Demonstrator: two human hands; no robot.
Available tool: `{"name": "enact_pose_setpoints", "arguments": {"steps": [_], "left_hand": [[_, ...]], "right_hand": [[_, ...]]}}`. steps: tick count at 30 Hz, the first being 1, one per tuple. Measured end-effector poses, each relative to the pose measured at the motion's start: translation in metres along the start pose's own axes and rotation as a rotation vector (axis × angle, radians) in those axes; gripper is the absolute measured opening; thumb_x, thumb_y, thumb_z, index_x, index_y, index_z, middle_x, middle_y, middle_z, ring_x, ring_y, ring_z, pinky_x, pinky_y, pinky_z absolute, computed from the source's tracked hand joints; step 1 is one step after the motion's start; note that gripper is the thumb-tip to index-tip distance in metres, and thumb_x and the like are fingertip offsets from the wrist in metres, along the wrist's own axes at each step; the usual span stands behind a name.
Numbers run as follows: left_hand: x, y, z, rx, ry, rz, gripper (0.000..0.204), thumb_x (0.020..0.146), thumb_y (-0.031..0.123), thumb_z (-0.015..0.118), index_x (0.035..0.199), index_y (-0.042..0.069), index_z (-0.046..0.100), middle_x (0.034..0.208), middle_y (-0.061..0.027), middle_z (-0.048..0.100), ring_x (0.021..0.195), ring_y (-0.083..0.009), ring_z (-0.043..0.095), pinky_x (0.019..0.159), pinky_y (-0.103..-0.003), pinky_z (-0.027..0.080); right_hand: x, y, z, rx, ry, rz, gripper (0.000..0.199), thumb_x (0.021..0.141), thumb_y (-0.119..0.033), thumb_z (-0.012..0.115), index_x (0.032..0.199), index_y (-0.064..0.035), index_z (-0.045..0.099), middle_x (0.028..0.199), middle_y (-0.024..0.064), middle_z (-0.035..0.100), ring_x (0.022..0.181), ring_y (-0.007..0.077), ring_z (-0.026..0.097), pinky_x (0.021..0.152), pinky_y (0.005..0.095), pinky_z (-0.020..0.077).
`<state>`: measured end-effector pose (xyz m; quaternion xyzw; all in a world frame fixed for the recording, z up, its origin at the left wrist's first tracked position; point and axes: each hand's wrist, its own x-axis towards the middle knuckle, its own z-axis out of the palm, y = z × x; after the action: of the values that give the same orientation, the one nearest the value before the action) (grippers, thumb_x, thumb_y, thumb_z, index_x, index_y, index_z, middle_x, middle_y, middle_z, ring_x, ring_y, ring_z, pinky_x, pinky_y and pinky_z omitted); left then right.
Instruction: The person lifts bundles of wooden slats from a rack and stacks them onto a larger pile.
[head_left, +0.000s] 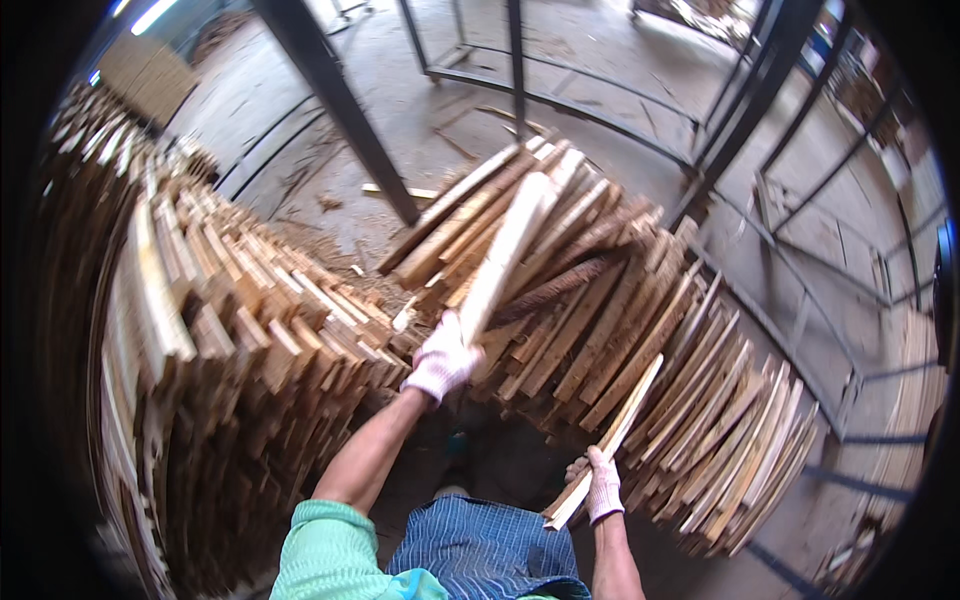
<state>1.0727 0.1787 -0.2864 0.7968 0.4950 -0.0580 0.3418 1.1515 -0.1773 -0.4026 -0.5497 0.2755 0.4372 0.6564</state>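
Note:
My left hand (443, 360), in a pale work glove, is closed round the near end of a light wooden board (507, 255). That board slants up and away over a stack of wooden strips (590, 330). Lower and to the right, my right hand (602, 487), also gloved, grips a narrow wooden slat (625, 415) about its lower part. The slat is tilted, its top pointing to the far right in front of the stack. It may be more than one piece; its lower end looks split in two. Some motion blur softens the left hand and its board.
A tall stack of boards (230, 330) rises on my left. Dark metal frames (570, 100) stand behind the middle stack, with a thick post (340, 100) at the far left. Wood scraps (400, 190) litter the concrete floor (610, 60). More boards (905, 400) stand at the right edge.

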Motion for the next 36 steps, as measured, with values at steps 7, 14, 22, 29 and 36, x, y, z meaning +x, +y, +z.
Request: {"name": "enact_pose_setpoints", "arguments": {"steps": [7, 14, 22, 29, 36], "left_hand": [[-0.236, -0.034, -0.121, -0.279, -0.072, 0.391, 0.07, 0.08, 0.003, 0.072, 0.141, 0.006, 0.038, 0.146, -0.0182, 0.047, 0.137, -0.0266, 0.045, 0.112, -0.033, 0.036], [-0.439, -0.103, -0.299, -0.382, 0.38, 0.492, 0.059, 0.079, -0.001, 0.074, 0.133, 0.008, 0.053, 0.141, -0.0024, 0.056, 0.125, -0.0129, 0.053, 0.107, -0.028, 0.04], [-0.455, -0.272, -0.382, 0.312, 0.532, 0.214, 0.079, 0.076, 0.013, 0.083, 0.146, 0.014, 0.049, 0.101, -0.0142, 0.06, 0.095, -0.031, 0.057, 0.086, -0.043, 0.049], [-0.474, -0.257, -0.391, 0.474, 0.488, 0.077, 0.072, 0.079, 0.028, 0.08, 0.144, 0.018, 0.052, 0.104, -0.0148, 0.057, 0.099, -0.0323, 0.054, 0.087, -0.045, 0.048], [-0.492, -0.284, -0.391, 0.611, 0.627, 0.256, 0.061, 0.079, 0.033, 0.078, 0.136, 0.022, 0.059, 0.109, -0.01, 0.058, 0.107, -0.0316, 0.054, 0.093, -0.047, 0.045]], "right_hand": [[0.023, -0.009, -0.045, -0.189, -0.09, 0.023, 0.028, 0.094, -0.019, 0.062, 0.108, -0.0081, 0.04, 0.072, 0.009, 0.051, 0.055, 0.0235, 0.056, 0.05, 0.0361, 0.0547], [-0.077, -0.072, 0.017, -0.564, -0.202, -0.37, 0.078, 0.09, -0.016, 0.06, 0.154, -0.0137, 0.017, 0.083, 0.0086, 0.053, 0.059, 0.0188, 0.056, 0.051, 0.0324, 0.0527], [-0.274, -0.094, 0.187, -0.713, -0.504, -0.767, 0.087, 0.084, -0.013, 0.064, 0.158, -0.014, 0.018, 0.096, 0.0084, 0.053, 0.068, 0.0147, 0.055, 0.053, 0.0275, 0.0511], [-0.382, -0.076, 0.306, -0.916, -0.742, -0.881, 0.086, 0.082, -0.008, 0.066, 0.155, -0.013, 0.022, 0.086, 0.006, 0.053, 0.061, 0.0142, 0.056, 0.047, 0.0286, 0.0509], [-0.467, -0.026, 0.413, -1.202, -1.077, -0.96, 0.093, 0.082, -0.029, 0.073, 0.157, -0.0089, 0.021, 0.109, 0.0196, 0.06, 0.077, 0.0157, 0.06, 0.057, 0.0282, 0.053]]}}
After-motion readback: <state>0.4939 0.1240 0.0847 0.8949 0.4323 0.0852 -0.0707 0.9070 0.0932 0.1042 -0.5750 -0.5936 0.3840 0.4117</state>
